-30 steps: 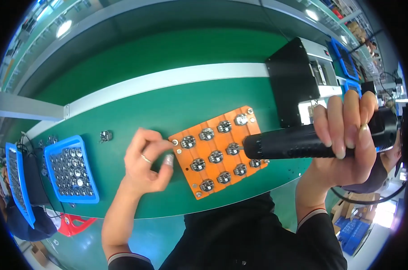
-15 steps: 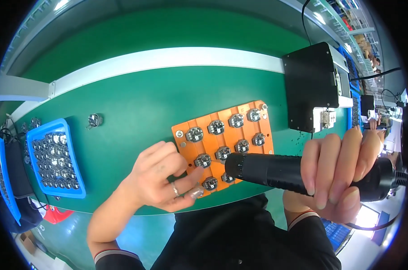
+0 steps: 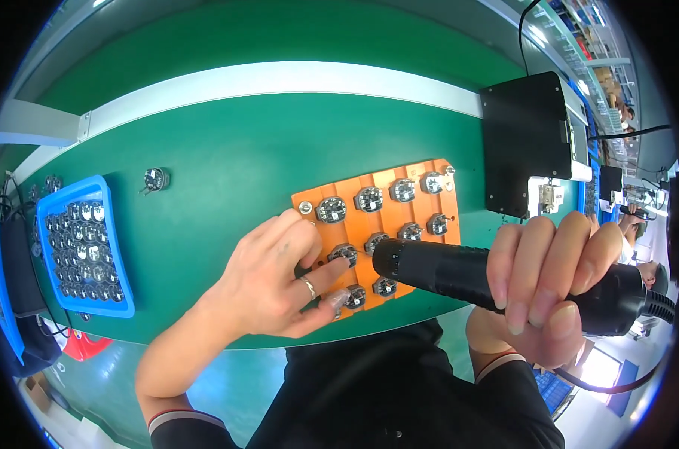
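My right hand (image 3: pixel 545 280) is wrapped round a black electric screwdriver (image 3: pixel 444 274) with a cable at its rear. Its front end points left over an orange fixture block (image 3: pixel 385 221), hiding some of it; I cannot make out the bit clearly. Several small round silver-and-black parts (image 3: pixel 369 199) sit in rows in the block. At the block's left edge is my left hand (image 3: pixel 276 277). Its index fingertip touches a part (image 3: pixel 344 255) in the middle row, while the thumb rests near a part (image 3: pixel 355 296) in the nearest row. Between these two fingers there is a gap.
A blue tray (image 3: pixel 122 262) of similar parts stands at the left of the green table. One loose part (image 3: pixel 155 179) lies near it. On the right stands a black box-shaped machine (image 3: pixel 525 142) with a metal front. A white rail (image 3: pixel 279 80) crosses behind.
My left hand has shifted slightly up and right, its index finger now on a middle-row part. The screwdriver has moved a little left, its front end closer to that part.
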`<state>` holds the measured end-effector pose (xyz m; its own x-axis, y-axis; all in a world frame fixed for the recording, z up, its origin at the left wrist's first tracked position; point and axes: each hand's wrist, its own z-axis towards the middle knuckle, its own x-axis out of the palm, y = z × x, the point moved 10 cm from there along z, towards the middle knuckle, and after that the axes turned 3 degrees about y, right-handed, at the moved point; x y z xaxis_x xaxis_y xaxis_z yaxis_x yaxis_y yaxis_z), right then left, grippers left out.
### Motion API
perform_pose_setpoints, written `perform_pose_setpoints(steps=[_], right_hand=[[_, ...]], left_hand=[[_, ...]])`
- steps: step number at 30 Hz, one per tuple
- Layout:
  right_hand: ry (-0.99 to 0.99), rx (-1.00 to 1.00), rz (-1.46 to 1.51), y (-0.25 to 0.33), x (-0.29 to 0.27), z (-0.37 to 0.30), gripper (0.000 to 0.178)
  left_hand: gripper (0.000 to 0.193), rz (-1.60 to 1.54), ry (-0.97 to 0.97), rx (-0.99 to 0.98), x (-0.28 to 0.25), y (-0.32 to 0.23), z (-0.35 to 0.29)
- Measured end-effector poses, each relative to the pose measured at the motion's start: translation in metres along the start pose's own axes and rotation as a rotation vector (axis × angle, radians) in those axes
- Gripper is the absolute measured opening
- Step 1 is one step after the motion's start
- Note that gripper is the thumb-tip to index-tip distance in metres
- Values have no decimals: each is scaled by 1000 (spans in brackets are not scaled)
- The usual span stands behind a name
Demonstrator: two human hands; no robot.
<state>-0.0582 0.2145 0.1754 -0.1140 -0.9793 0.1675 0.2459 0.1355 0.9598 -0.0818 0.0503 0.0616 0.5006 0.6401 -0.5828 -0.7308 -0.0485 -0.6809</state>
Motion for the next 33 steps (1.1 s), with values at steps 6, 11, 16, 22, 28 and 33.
perform_pose_setpoints(steps=[6, 11, 16, 22, 28, 33], right_hand=[[105, 10, -27, 0, 7, 2, 28], [198, -66, -11, 0, 13, 0, 29], [217, -83, 3, -5, 16, 0, 31], [295, -116, 14, -6, 23, 2, 35], [362, -136, -29, -7, 33, 3, 35], [385, -153, -33, -5, 42, -1, 36]], left_hand=[[30, -14, 5, -10, -1, 1, -1], [28, -20, 12, -17, -1, 2, 0], [28, -26, 20, -21, 0, 3, -1], [27, -5, 26, -17, -1, 1, 0], [24, -23, -16, 0, -4, 1, 0], [23, 7, -20, 6, -7, 2, 1]])
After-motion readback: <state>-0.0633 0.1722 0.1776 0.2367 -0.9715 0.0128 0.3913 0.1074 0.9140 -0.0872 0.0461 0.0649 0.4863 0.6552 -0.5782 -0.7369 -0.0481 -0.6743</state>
